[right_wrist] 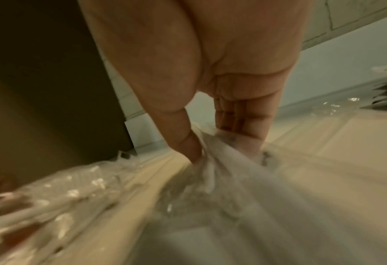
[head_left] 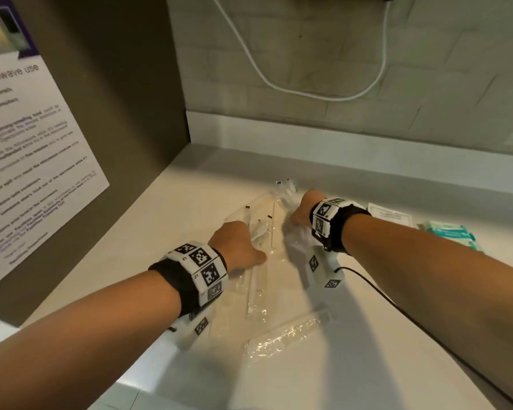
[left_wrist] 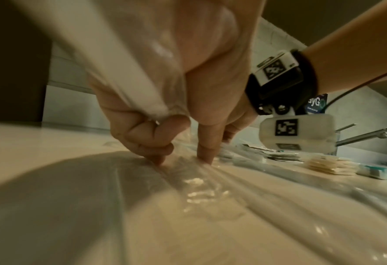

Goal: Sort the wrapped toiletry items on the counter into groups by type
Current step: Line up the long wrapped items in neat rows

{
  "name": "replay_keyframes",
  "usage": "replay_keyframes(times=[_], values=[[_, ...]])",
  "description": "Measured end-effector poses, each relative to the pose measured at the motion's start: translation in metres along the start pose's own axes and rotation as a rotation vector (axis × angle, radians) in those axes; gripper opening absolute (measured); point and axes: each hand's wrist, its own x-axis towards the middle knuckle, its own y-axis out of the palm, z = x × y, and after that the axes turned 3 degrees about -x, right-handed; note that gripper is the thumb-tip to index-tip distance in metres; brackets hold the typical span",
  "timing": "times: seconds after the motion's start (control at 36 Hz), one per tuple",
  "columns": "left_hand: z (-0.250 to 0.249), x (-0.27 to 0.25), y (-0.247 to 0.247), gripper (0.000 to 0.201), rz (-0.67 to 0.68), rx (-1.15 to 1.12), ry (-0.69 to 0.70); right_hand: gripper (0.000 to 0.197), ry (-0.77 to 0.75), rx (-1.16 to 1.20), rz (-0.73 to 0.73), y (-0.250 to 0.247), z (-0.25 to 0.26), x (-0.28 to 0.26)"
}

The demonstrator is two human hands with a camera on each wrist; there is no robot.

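Several long items in clear wrappers [head_left: 259, 229] lie fanned out on the pale counter [head_left: 382, 335] between my hands. My left hand [head_left: 239, 247] curls its fingers round one wrapped white stick-like item [left_wrist: 111, 59], while its straight index finger [left_wrist: 207, 148] presses on the wrappers lying flat. Just to the right, my right hand [head_left: 301, 214] pinches a bunch of clear wrappers [right_wrist: 222, 179] between thumb [right_wrist: 188, 141] and fingers, low on the counter. What is inside that bunch is blurred.
Another clear wrapped item [head_left: 285, 338] lies nearer me. To the right sit flat white sachets [head_left: 391, 216] and teal packets [head_left: 450, 235]. A dark panel with a notice [head_left: 42, 161] walls off the left. A white cable [head_left: 323, 96] hangs on the tiled wall.
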Motion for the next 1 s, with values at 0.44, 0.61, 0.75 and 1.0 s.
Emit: replay_keyframes(times=[0.44,0.61,0.75,1.0], values=[[-0.029,0.027,-0.007,0.026,0.028,0.138,0.054,0.041,-0.015,-0.021,-0.067,-0.012,-0.027,-0.034],[-0.032,0.021,-0.009,0.038,-0.012,0.061,0.079,0.040,-0.017,0.024,-0.079,-0.008,-0.028,-0.053],[-0.029,0.021,-0.016,0.017,-0.042,-0.016,0.055,0.042,-0.023,0.070,-0.058,0.000,-0.022,-0.068],[0.015,0.030,-0.074,0.050,-0.126,-0.317,0.102,0.052,-0.086,0.210,-0.025,0.010,0.019,-0.078]])
